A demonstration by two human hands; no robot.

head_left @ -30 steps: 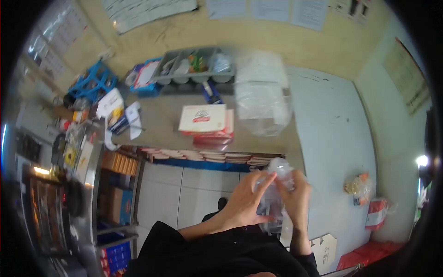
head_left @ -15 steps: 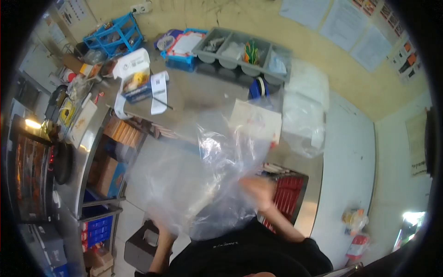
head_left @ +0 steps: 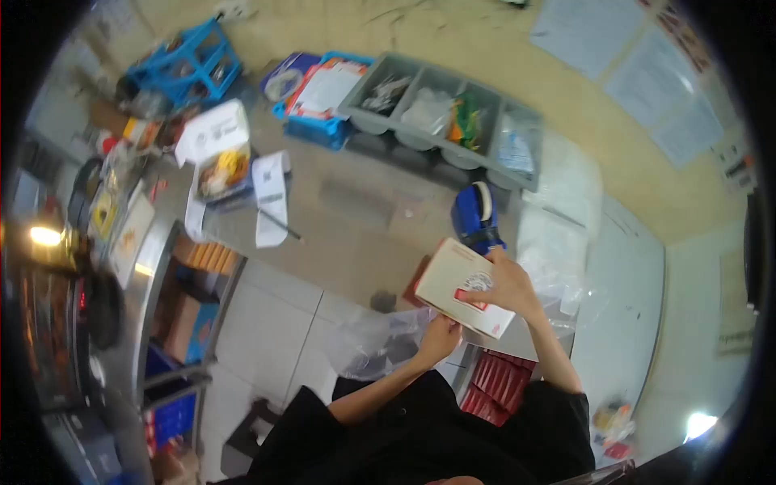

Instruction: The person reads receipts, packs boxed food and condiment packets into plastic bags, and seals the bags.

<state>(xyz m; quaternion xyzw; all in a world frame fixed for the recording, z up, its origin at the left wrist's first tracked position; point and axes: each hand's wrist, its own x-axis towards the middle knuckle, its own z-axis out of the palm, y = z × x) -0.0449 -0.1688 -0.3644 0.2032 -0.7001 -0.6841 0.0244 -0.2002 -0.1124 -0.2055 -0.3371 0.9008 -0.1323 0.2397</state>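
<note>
A cream cardboard box [head_left: 465, 283] with a red and black print is tilted at the counter's front edge. My right hand [head_left: 511, 289] lies over its right side, thumb on top and fingers at the far edge, gripping it. Just below the box's front edge my left hand [head_left: 440, 339] is closed on the rim of a clear plastic bag [head_left: 364, 343], which hangs to the left above the floor. Behind the box lies a blue tape dispenser [head_left: 469, 214].
A grey divided tray [head_left: 420, 69] with packets stands at the back. An open food box [head_left: 226, 174] and a paper slip [head_left: 271, 194] are on the left. Stacked plastic bags [head_left: 558, 218] lie on the right, and red packs [head_left: 497, 384] sit under the counter.
The plastic bag, earlier spread open between both hands, now hangs from my left hand. My right hand has moved onto the cream box, which is now turned and tilted. The view has shifted.
</note>
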